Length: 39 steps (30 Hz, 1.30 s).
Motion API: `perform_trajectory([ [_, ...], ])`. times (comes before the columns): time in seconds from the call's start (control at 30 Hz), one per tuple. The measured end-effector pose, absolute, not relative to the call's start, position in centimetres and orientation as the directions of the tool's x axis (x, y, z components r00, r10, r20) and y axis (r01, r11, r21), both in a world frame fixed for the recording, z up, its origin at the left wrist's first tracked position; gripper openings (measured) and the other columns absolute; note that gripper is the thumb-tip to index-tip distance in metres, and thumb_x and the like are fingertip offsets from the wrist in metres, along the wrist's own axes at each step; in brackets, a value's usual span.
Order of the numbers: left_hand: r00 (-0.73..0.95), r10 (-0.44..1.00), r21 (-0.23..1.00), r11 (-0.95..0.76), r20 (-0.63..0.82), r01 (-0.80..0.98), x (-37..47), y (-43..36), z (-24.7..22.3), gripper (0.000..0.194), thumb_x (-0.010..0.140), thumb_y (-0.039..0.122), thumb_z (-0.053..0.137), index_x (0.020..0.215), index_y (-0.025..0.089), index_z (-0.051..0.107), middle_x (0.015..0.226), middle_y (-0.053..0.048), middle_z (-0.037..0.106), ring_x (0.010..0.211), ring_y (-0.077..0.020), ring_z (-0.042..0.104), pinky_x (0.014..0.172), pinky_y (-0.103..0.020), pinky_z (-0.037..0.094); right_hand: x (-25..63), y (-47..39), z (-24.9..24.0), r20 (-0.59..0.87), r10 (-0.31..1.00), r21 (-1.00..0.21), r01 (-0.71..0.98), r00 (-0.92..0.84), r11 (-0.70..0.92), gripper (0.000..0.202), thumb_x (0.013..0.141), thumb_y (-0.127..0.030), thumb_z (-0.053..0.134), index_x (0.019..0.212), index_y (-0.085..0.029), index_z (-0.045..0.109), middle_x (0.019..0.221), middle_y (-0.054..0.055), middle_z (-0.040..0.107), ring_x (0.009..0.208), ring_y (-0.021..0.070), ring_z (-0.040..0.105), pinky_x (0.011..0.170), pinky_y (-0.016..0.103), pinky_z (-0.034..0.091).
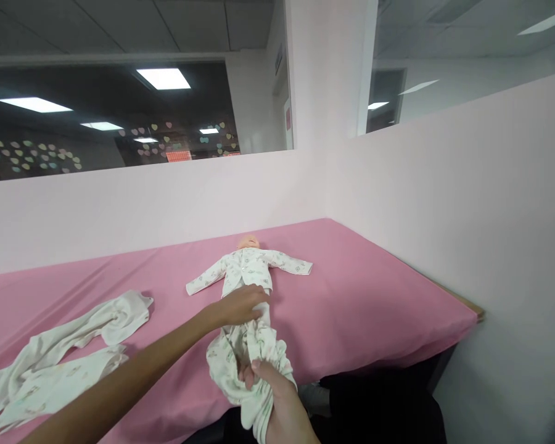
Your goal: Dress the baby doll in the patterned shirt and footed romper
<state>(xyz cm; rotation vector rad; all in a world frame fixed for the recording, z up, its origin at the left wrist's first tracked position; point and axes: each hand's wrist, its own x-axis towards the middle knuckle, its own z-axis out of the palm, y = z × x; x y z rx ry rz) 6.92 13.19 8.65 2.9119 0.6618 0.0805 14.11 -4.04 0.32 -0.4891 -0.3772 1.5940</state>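
Note:
A baby doll (248, 242) lies on its back, dressed in a white printed long-sleeved top (247, 264) with its arms spread wide. My left hand (245, 305) reaches over the doll's lower body, fingers curled down; what they grip is hidden beneath the hand. White baby pants (226, 364) with a small print are bunched up at the doll's lower end, over the near table edge. My right hand (275, 391) is closed on the pants, with the cloth gathered around it and fingertips showing through the folds. The doll's legs are mostly hidden.
More white baby clothes (69, 364) lie crumpled at the left, one plain and one printed. A pink sheet (351, 296) covers the table, which meets pale walls (444, 209) behind and at the right. Windows (166, 117) are set above. Dark legs show below the near edge.

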Motion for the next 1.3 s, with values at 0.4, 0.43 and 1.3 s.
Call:
perform_trajectory([
  [0.4, 0.979, 0.064, -0.123, -0.992, -0.195, 0.041, 7.9, 12.8, 6.4, 0.041, 0.069, 0.003, 0.062, 0.103, 0.025, 0.066, 0.112, -0.007, 0.062, 0.114, -0.0278, 0.051, 0.098, -0.039, 0.036, 14.1, -4.0, 0.5, -0.144, 0.984, -0.379, -0.913, -0.102, -0.15, 0.028, 0.068, -0.032, 0.073, 0.06, -0.011, 0.056, 0.065, 0.005, 0.056, 0.071, 0.0146, 0.057, 0.076, 0.028, 0.05],
  [0.43, 0.985, 0.049, -0.12, -0.992, -0.166, 0.029, 8.0, 12.9, 6.3, 0.034, 0.073, 0.004, 0.059, 0.101, 0.023, 0.067, 0.105, -0.008, 0.063, 0.107, -0.0259, 0.054, 0.093, -0.036, 0.038, 14.2, -4.1, 0.3, -0.138, 0.985, -0.389, -0.909, -0.104, -0.151, 0.027, 0.069, -0.033, 0.073, 0.062, -0.011, 0.058, 0.067, 0.006, 0.057, 0.073, 0.0153, 0.058, 0.078, 0.029, 0.05],
  [1.3, 0.915, 0.403, 0.332, -0.862, -0.005, 0.382, 5.9, 10.3, 8.3, 0.05, 0.085, 0.019, 0.05, 0.135, 0.026, 0.049, 0.138, -0.008, 0.049, 0.117, -0.0256, 0.052, 0.09, -0.035, 0.046, 16.5, -0.9, 2.0, -0.295, 0.944, -0.332, -0.942, 0.148, 0.044, 0.052, 0.067, -0.025, 0.078, 0.113, -0.02, 0.054, 0.108, 0.005, 0.065, 0.097, 0.0186, 0.065, 0.07, 0.025, 0.054],
])
